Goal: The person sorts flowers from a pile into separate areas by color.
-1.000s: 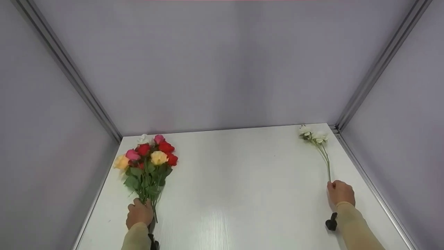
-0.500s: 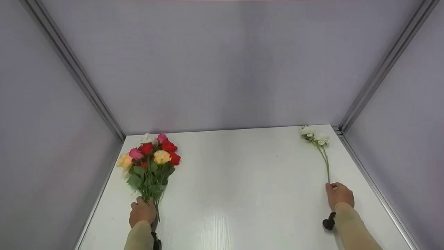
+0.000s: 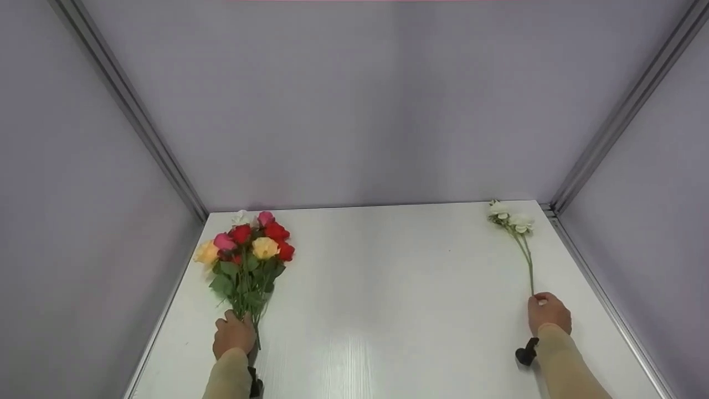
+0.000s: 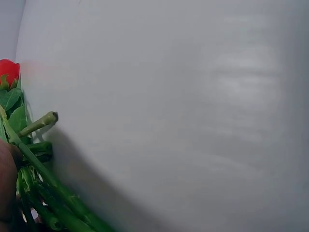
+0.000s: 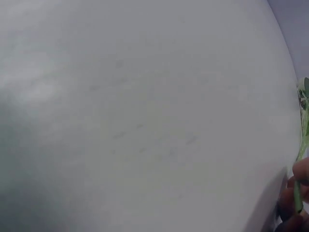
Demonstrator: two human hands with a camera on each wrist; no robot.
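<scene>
On the left side of the white table lies a bouquet of roses [image 3: 242, 234] in red, pink, yellow and white, blooms toward the back. My left hand [image 3: 234, 333] grips its green stems [image 3: 258, 328] low down. In the left wrist view the cut stems [image 4: 58, 193] run past the hand [image 4: 6, 186], with a red bloom [image 4: 8, 71] behind. At the far right, my right hand [image 3: 549, 314] pinches the thin stem of a white flower sprig [image 3: 519, 223], whose heads point to the back corner. In the right wrist view, fingers [image 5: 301, 171] close around the green stem end [image 5: 298, 197].
The white tabletop [image 3: 388, 277] spreads between the two hands. Grey panels [image 3: 343, 111] stand behind it and on both sides, joined by metal corner posts [image 3: 141, 119]. A small black device [image 3: 526, 352] sits at the right wrist.
The head view has turned slightly left, so everything sits a little farther right in it. Both hands keep their grips, and the flowers stay about where they were on the table.
</scene>
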